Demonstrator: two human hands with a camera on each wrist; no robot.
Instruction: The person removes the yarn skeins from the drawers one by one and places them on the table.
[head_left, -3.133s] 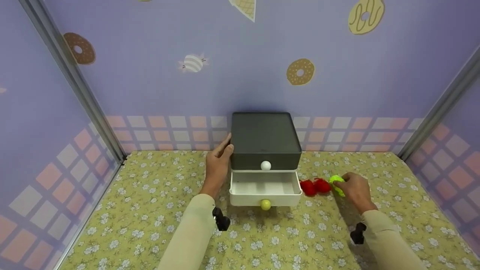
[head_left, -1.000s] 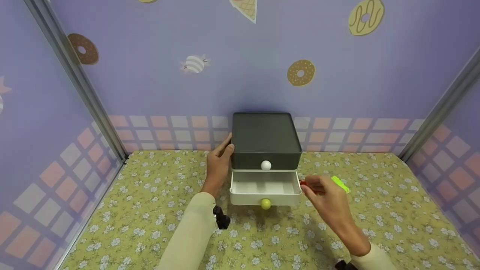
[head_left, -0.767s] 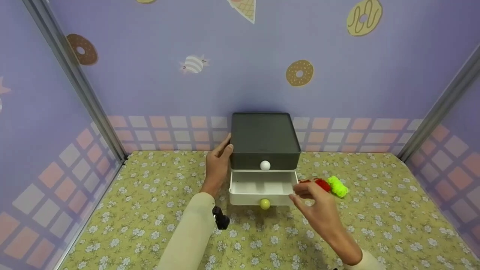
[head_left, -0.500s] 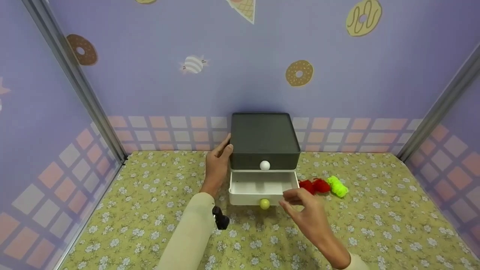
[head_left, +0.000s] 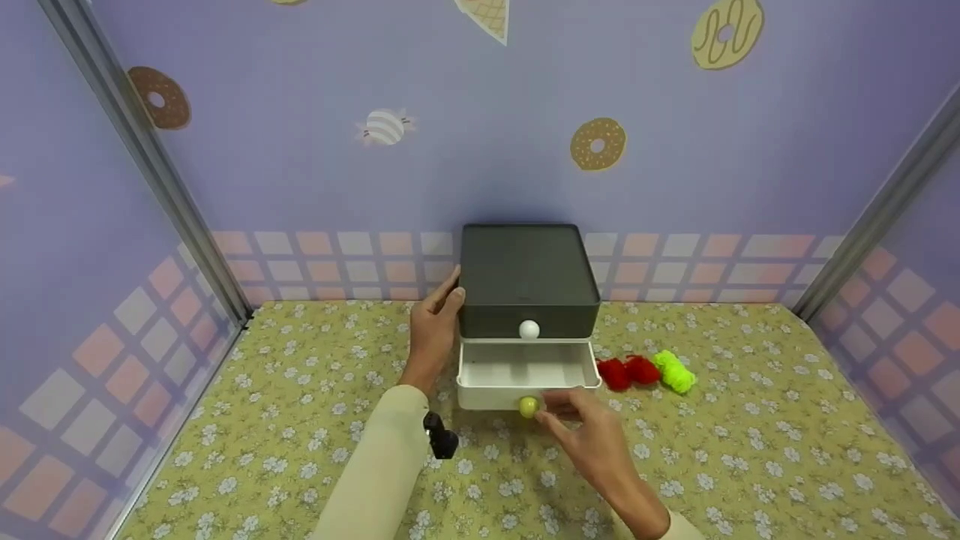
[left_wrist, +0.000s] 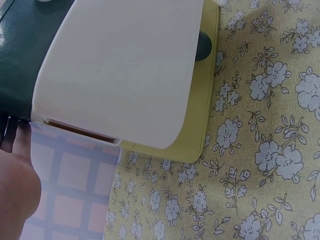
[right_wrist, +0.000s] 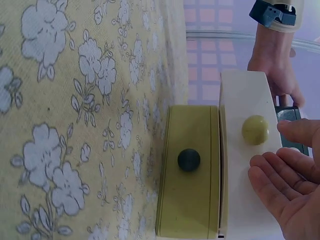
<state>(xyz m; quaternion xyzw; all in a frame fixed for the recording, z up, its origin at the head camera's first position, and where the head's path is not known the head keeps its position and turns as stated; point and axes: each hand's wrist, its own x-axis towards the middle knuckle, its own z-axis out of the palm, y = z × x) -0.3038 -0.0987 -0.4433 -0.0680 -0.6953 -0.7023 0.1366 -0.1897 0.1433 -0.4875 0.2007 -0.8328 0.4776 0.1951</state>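
Observation:
A small chest of drawers has a dark grey top section (head_left: 525,266) with a white knob (head_left: 529,330). Its white drawer (head_left: 487,398) is pulled out, showing a bare inside. My left hand (head_left: 433,337) rests against the dark section's left side, fingers extended. Just right of the white drawer's yellow-green knob (head_left: 529,407), my right hand (head_left: 596,442) has thumb and fingers apart. The right wrist view shows a gap between that hand and the knob. Two red yarn bundles (head_left: 643,370) and a neon-green yarn bundle (head_left: 675,372) lie right of the chest.
Below the white drawer is a yellow drawer (right_wrist: 192,205) with a dark knob (right_wrist: 189,160), pushed in further. The chest stands near the back wall (head_left: 300,172) on a floral tablecloth (head_left: 300,450). Side walls rise left and right.
My right hand let go of the neon-green yarn, passed over the red bundles, and came left and toward me to the yellow-green knob. My left hand stayed in place.

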